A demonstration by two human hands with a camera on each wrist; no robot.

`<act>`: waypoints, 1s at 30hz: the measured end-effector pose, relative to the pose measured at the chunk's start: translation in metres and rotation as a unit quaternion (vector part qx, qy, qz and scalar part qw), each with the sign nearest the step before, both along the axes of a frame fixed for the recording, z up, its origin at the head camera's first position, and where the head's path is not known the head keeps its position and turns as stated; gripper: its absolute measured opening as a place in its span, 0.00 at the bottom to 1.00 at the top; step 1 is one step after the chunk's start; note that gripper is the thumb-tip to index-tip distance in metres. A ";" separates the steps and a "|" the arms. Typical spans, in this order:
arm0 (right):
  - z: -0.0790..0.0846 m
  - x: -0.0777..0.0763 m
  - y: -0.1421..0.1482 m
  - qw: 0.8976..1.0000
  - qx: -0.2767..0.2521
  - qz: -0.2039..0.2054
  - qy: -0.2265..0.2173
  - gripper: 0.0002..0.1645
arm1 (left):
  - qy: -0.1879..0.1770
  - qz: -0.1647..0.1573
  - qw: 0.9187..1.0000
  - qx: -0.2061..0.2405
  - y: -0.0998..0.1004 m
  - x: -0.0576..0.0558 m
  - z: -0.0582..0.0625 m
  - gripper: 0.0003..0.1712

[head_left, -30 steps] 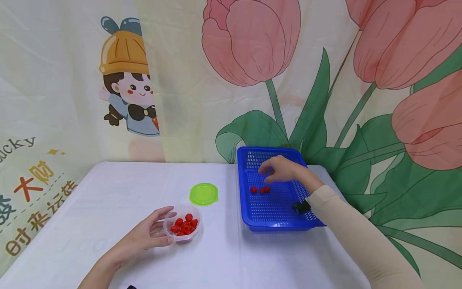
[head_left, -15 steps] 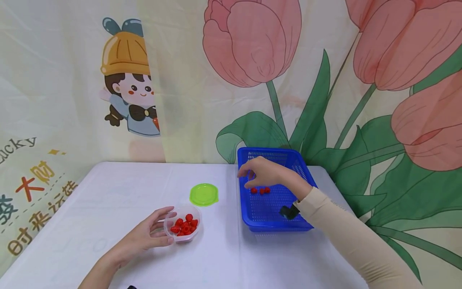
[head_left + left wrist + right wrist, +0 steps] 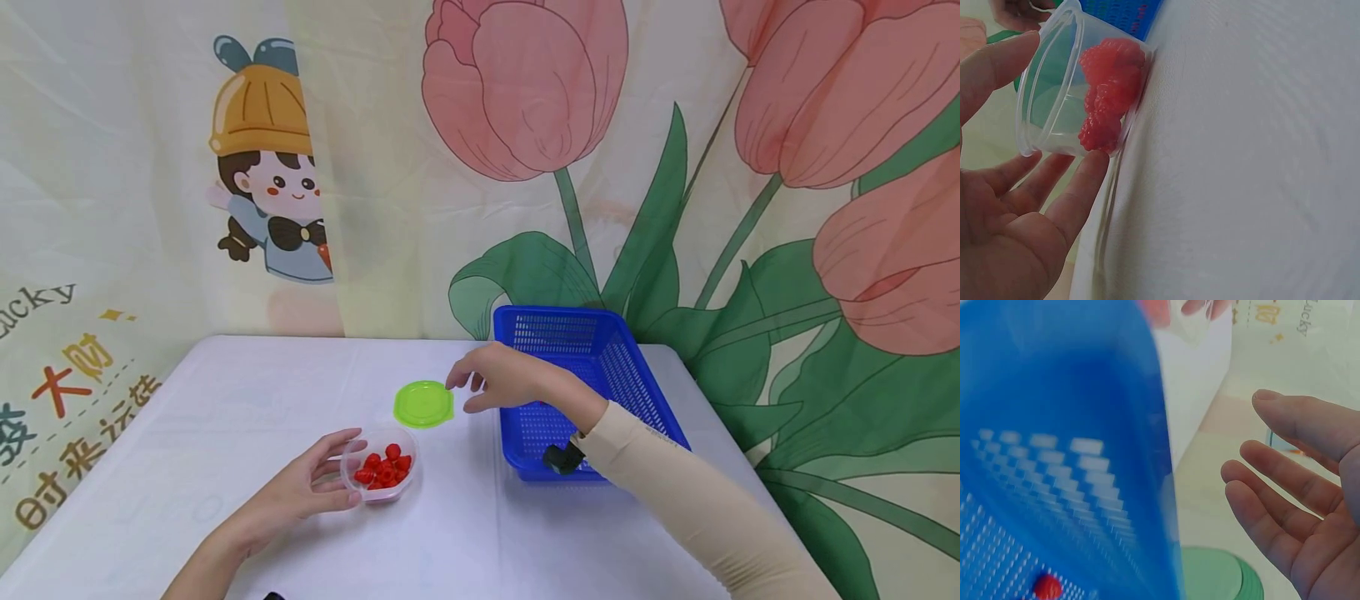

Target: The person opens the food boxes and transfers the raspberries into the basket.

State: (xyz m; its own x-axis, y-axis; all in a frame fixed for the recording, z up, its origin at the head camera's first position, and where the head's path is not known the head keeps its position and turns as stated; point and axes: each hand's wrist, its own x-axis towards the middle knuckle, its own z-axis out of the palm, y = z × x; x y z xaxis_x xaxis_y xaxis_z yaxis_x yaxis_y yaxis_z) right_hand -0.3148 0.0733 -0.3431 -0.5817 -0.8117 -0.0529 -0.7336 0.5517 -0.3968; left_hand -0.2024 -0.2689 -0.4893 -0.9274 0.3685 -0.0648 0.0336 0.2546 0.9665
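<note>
My left hand [image 3: 315,479] holds a small clear plastic tub [image 3: 408,487] on the table, thumb and fingers around its side. Several red raspberries [image 3: 385,471] lie at the bottom of the tub; the left wrist view shows their bumpy skin [image 3: 1113,81]. Over the left rim of a blue plastic basket [image 3: 513,454] hovers my right hand [image 3: 498,379], its fingers spread and holding nothing in the right wrist view. Beside those fingertips, a green round lid [image 3: 423,404] lies flat. Inside the basket, a raspberry [image 3: 1047,587] shows in the right wrist view; the right arm hides others.
A white cloth [image 3: 247,400] covers the table. Behind it hangs a printed curtain [image 3: 375,208] with tulips and a cartoon figure. The basket stands at the back right, its perforated walls rising above the tabletop.
My right hand has moved left from above the basket's inside, past its left rim, towards the green lid. My left hand and the tub have stayed put.
</note>
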 end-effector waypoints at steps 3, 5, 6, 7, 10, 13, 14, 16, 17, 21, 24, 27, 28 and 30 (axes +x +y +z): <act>-0.003 0.002 -0.011 1.000 0.004 0.013 0.001 0.22 | 0.004 -0.002 1.000 -0.001 0.000 0.000 0.000 0.51; -0.005 0.004 -0.017 1.000 0.006 0.019 0.001 0.22 | 0.003 0.000 1.000 -0.003 0.000 0.000 0.000 0.50; -0.006 0.005 -0.021 1.000 0.007 0.022 0.000 0.22 | 0.001 0.001 1.000 -0.004 0.000 0.000 0.000 0.51; -0.007 0.006 -0.024 1.000 0.007 0.025 -0.001 0.22 | 0.000 0.002 1.000 -0.006 0.000 -0.001 0.000 0.51; -0.011 0.009 -0.032 1.000 0.004 0.028 -0.010 0.22 | -0.003 0.004 1.000 -0.008 0.000 -0.001 0.000 0.51; -0.016 0.011 -0.040 0.999 0.003 0.029 -0.020 0.22 | -0.003 0.004 1.000 -0.007 0.000 -0.001 0.001 0.50; -0.018 0.012 -0.043 0.999 0.002 0.030 -0.022 0.22 | -0.004 0.005 1.000 -0.006 0.001 -0.001 0.001 0.50; -0.020 0.013 -0.048 0.999 0.002 0.034 -0.026 0.22 | -0.007 0.006 1.000 -0.005 0.001 -0.001 0.001 0.51; -0.022 0.014 -0.050 0.999 0.001 0.037 -0.028 0.22 | -0.009 0.007 1.000 -0.006 0.001 -0.001 0.001 0.51; -0.028 0.016 -0.059 0.998 -0.003 0.050 -0.036 0.21 | -0.013 0.010 1.000 -0.010 0.001 -0.001 0.002 0.50; -0.033 0.018 -0.065 0.998 -0.005 0.058 -0.037 0.21 | -0.012 0.009 1.000 -0.012 0.000 -0.001 0.002 0.50; -0.039 0.019 -0.069 0.997 -0.006 0.062 -0.038 0.21 | -0.010 0.006 1.000 -0.012 0.000 -0.001 0.002 0.50; -0.040 0.019 -0.070 0.997 -0.005 0.062 -0.038 0.21 | -0.010 0.006 1.000 -0.012 0.000 0.000 0.002 0.50; -0.044 0.020 -0.073 0.997 -0.007 0.066 -0.037 0.21 | -0.009 0.006 1.000 -0.013 0.001 0.000 0.003 0.49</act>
